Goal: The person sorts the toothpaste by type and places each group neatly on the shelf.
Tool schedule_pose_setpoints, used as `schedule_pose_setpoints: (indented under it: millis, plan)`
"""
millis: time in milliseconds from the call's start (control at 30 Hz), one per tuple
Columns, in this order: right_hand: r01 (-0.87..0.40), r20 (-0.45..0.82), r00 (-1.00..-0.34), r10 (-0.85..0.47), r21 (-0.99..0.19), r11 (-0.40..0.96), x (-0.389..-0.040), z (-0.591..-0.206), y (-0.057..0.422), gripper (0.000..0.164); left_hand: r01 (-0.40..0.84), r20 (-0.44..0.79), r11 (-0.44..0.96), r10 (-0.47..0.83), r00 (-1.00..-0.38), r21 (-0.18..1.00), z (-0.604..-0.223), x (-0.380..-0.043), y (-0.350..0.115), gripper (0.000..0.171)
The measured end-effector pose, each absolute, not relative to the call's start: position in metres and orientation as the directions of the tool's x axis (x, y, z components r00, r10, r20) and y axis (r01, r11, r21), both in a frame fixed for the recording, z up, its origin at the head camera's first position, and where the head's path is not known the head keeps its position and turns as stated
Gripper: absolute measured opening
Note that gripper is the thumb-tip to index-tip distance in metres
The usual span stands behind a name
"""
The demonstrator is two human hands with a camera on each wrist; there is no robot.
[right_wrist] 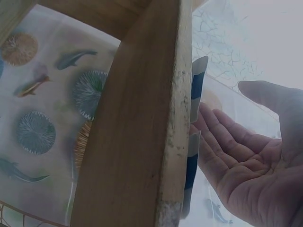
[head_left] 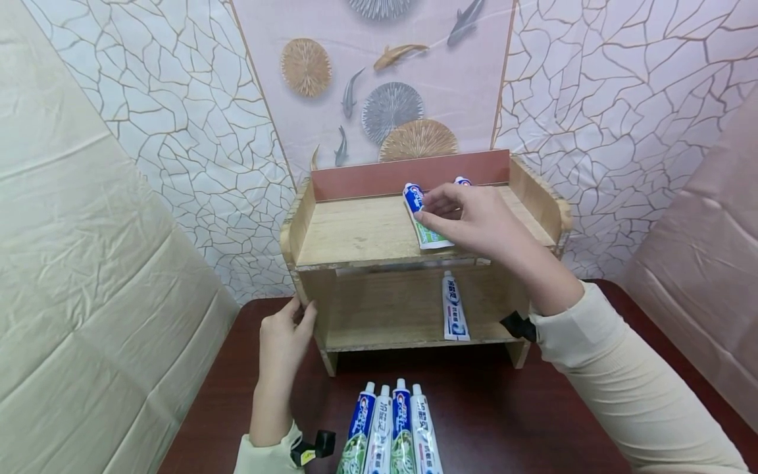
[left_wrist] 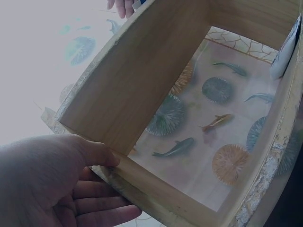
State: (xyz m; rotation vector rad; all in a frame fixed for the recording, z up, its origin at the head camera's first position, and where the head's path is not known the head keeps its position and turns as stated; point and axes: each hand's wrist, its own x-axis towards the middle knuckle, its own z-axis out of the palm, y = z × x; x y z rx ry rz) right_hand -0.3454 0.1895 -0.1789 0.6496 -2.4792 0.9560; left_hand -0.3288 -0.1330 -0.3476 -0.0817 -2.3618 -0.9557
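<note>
My left hand point(head_left: 284, 334) grips the left side panel of a small two-tier wooden shelf point(head_left: 355, 230), with the thumb on its front edge and the fingers round the outside. Over the top tier is my right hand point(head_left: 482, 217), its fingers beside a blue, white and green toothpaste tube point(head_left: 435, 237). Behind that hand a second tube point(head_left: 462, 180) is mostly hidden. From the right wrist view, the thumb stands well apart and the fingertips are close to the flat tube ends point(right_wrist: 191, 172); whether they touch cannot be told. On the lower tier lies a white toothpaste tube point(head_left: 454, 309).
Several toothpaste tubes point(head_left: 380, 428), blue-green and white ones alternating, lie side by side on the dark red table point(head_left: 503, 415) before the shelf. A pink back board point(head_left: 408, 174) edges the top tier. Patterned cloth point(head_left: 189, 131) hangs behind.
</note>
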Motion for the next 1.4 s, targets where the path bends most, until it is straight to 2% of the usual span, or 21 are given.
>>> schedule_pose_setpoints:
  millis: [533, 800, 1400]
  plan:
    - [-0.610, 0.553, -0.773, -0.310, -0.514, 0.604, -0.340, -0.185, 0.190, 0.024, 0.266, 0.544, 0.742, -0.155, -0.824, 0.615, -0.350, -0.330, -0.134, 0.027]
    - [-0.630, 0.562, -0.764, -0.318, -0.543, 0.555, -0.335, -0.192, 0.192, 0.026, 0.273, 0.551, 0.738, -0.159, -0.819, 0.618, -0.350, -0.330, -0.134, 0.026]
    - [-0.725, 0.619, -0.685, -0.384, -0.534, 0.435, -0.312, -0.212, 0.195, 0.019, 0.277, 0.554, 0.735, -0.160, -0.817, 0.619, -0.351, -0.330, -0.134, 0.026]
